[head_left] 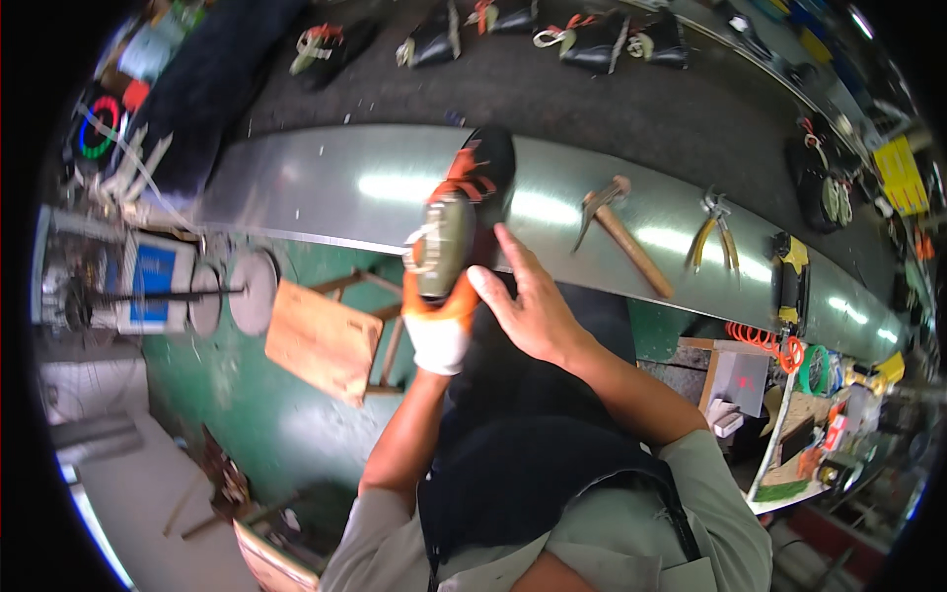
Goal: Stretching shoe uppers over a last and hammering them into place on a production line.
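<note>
A shoe (490,163) with a black upper, orange-red lacing and an olive tongue is held over the metal ledge, its toe pointing away from me. My left hand (441,331), in an orange and white glove, is closed around its near end; part of that end is hidden by the glove. Bare and with fingers stretched out, my right hand (538,311) lies along the shoe's right side. Its fingertips look close to the shoe, but I cannot tell if they touch. Slight blur covers the shoe and the glove.
On the metal ledge (316,183) lie a wooden-handled hammer (636,252), yellow-handled pliers (712,237) and a yellow-black tool (791,276). Several shoes (592,44) rest on the dark belt (395,99) beyond. A wooden stool (324,340) stands left; an orange coiled hose (764,340) hangs right.
</note>
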The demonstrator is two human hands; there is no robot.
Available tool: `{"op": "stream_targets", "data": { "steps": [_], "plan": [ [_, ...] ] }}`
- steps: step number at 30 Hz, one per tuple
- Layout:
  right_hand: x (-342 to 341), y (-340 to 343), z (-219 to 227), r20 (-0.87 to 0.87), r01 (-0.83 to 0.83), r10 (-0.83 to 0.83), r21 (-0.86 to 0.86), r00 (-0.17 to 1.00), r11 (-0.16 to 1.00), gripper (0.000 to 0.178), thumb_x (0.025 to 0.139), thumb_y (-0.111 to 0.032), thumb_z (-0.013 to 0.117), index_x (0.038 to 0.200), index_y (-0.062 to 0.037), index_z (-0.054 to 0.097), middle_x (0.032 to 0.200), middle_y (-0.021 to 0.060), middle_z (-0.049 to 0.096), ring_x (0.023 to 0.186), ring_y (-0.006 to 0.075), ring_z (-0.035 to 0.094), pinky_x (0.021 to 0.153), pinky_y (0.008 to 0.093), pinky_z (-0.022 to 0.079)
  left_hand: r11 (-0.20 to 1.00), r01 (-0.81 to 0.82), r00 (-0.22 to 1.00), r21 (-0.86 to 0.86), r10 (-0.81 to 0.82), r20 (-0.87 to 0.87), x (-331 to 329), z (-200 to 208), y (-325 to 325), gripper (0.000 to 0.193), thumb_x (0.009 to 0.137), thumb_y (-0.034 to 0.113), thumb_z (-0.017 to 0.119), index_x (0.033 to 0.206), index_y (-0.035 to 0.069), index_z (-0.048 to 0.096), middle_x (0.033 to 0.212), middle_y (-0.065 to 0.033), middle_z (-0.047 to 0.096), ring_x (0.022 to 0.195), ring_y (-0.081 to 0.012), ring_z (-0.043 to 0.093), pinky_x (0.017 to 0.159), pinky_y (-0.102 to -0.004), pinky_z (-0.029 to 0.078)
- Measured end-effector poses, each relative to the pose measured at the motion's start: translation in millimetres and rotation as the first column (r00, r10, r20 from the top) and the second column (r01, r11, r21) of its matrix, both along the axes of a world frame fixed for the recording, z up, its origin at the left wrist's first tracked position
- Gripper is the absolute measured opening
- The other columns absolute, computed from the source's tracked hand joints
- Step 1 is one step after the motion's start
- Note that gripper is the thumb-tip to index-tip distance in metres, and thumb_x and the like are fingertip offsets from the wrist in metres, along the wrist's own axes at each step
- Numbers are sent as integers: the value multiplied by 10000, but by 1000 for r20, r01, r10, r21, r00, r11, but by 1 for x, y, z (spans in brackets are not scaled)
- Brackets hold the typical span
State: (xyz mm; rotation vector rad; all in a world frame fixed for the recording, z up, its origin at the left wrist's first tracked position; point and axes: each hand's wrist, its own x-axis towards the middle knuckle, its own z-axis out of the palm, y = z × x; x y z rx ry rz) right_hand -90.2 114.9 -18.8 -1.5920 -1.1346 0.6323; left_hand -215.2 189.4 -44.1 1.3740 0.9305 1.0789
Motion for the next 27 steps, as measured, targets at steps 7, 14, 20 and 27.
{"op": "stream_targets", "data": {
  "steps": [7,14,20,27],
  "plan": [
    [89,-5,-16,412,243,-363,316,835,917,482,917,-127,709,1319,59,518,1316,265,552,1222,438,538,1062,495,429,984,95,913,-148,-27,406,-11,13,92,690,926,125,725,1542,71,419,1404,-117,600,1262,-237,592,1109,-361,435],
    [131,-55,-53,489,332,-383,191,784,924,411,854,-113,678,1221,43,582,1278,237,560,1200,415,544,1027,503,442,937,124,911,327,24,-412,-49,39,137,697,937,7,659,1559,11,344,1536,-147,447,1404,-249,433,1176,-386,324],
    [140,-51,-57,491,385,-425,187,760,904,376,827,-121,691,1171,10,613,1282,216,576,1150,402,582,974,505,462,953,152,892,262,-18,-452,164,144,86,534,940,113,660,1437,-29,525,1399,-204,597,1315,-273,554,1124,-373,400],
    [134,-47,-55,430,374,-412,173,804,911,345,846,-141,684,1149,9,619,1287,217,577,1168,401,576,982,507,469,769,577,549,277,-114,-828,414,36,215,1029,777,522,811,1536,-20,377,1484,-284,508,1385,-391,503,1133,-413,415]
  ]
}}
